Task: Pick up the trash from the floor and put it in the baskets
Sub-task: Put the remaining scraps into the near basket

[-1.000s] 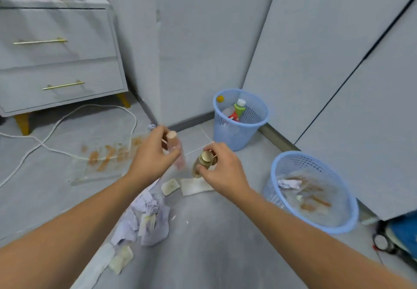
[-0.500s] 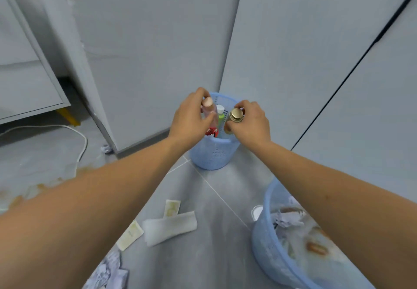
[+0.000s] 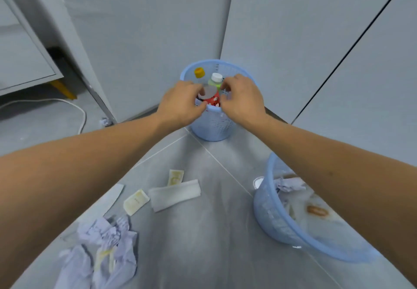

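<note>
Item: both hands over the far basket (image 3: 212,121), in the corner against the wall.
Left hand (image 3: 180,106): fingers curled down at the near rim; whether they grip anything cannot be told.
Right hand (image 3: 242,99): fingers bent over the opening, nothing visible in them (the fingertips are hidden).
Basket contents: red can (image 3: 211,99), bottle with white cap (image 3: 216,79), yellow cap (image 3: 199,72).
Step, by judgement: dropping items in; next, both hands need to turn back to the floor.
Remaining trash: folded white wrapper (image 3: 174,195), two small packets (image 3: 136,202), crumpled paper pile (image 3: 101,250).
Also: near basket (image 3: 277,225), part full, under the right forearm; white cable (image 3: 76,110) at left, well apart from the trash.
</note>
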`<action>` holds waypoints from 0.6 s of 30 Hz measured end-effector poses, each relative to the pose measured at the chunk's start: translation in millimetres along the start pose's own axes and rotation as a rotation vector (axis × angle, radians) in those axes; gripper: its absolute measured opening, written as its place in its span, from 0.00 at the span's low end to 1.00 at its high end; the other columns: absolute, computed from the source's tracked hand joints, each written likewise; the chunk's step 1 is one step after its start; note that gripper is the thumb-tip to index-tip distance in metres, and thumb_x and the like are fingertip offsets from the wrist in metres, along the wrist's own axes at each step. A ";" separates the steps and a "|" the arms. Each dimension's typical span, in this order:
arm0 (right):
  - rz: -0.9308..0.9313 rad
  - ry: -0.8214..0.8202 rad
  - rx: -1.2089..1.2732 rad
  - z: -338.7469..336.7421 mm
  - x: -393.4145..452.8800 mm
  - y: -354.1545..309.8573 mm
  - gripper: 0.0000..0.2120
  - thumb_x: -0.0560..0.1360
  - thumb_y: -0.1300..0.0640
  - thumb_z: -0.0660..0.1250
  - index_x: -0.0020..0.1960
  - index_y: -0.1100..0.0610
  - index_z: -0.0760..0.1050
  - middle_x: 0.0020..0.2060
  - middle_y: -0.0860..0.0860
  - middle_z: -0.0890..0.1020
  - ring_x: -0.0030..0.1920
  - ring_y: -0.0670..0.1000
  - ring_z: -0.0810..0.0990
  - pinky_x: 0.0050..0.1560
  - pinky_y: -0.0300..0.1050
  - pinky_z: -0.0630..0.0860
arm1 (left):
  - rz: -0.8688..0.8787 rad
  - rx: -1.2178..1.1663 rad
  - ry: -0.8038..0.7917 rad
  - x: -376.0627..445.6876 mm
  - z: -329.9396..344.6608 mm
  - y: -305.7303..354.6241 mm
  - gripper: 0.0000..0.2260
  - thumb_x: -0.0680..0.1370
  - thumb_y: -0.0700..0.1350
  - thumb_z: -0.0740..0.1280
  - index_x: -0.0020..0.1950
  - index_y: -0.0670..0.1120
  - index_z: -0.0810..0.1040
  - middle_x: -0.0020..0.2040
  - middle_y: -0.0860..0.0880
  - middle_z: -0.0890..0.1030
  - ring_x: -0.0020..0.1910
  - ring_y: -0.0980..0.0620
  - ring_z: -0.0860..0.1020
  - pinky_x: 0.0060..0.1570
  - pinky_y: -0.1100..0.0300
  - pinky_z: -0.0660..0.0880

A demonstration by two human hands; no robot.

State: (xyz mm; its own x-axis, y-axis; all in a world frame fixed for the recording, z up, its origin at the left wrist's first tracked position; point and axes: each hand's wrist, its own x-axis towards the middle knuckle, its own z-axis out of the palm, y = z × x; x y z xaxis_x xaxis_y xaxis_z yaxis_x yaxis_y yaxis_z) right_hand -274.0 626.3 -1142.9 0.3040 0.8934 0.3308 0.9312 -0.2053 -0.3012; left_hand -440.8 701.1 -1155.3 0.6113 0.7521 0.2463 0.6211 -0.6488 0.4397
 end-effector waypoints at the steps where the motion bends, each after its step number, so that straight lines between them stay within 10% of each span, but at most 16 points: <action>1: -0.045 0.043 0.016 -0.8 -9.9 -10.0 0.08 0.72 0.59 0.65 0.50 0.56 0.78 0.46 0.54 0.80 0.49 0.59 0.78 0.46 0.55 0.75 | -0.005 0.018 0.001 -15.5 -8.1 -5.8 0.12 0.76 0.51 0.67 0.56 0.48 0.80 0.53 0.47 0.81 0.56 0.44 0.77 0.46 0.55 0.71; 6: -0.172 0.022 0.173 10.6 -104.2 -68.8 0.06 0.71 0.59 0.64 0.47 0.57 0.76 0.45 0.54 0.77 0.48 0.59 0.76 0.45 0.56 0.75 | -0.112 0.039 -0.038 -120.5 -30.8 -36.5 0.13 0.76 0.52 0.64 0.58 0.49 0.79 0.52 0.48 0.80 0.55 0.44 0.77 0.49 0.51 0.76; 12: -0.088 -0.574 0.064 68.6 -211.5 -92.0 0.13 0.76 0.54 0.68 0.60 0.51 0.77 0.59 0.51 0.75 0.61 0.56 0.73 0.53 0.51 0.76 | -0.327 0.157 -0.367 -244.1 -3.8 -65.6 0.16 0.78 0.53 0.64 0.63 0.50 0.77 0.58 0.47 0.78 0.60 0.44 0.75 0.51 0.50 0.77; 18: -0.012 -0.598 0.022 116.4 -234.6 -79.2 0.24 0.79 0.47 0.67 0.73 0.45 0.69 0.71 0.51 0.66 0.67 0.58 0.67 0.57 0.53 0.77 | -0.326 0.255 -0.468 -282.8 30.3 -104.4 0.18 0.79 0.51 0.63 0.69 0.50 0.72 0.59 0.45 0.74 0.58 0.44 0.73 0.45 0.50 0.76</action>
State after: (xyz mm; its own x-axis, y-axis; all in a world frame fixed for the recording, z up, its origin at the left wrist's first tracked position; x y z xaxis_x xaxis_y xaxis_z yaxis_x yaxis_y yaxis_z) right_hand -442.5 479.5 -1300.7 0.1214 0.9670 -0.2241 0.9276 -0.1908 -0.3211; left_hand -663.7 552.7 -1297.0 0.4849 0.8230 -0.2958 0.8741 -0.4453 0.1940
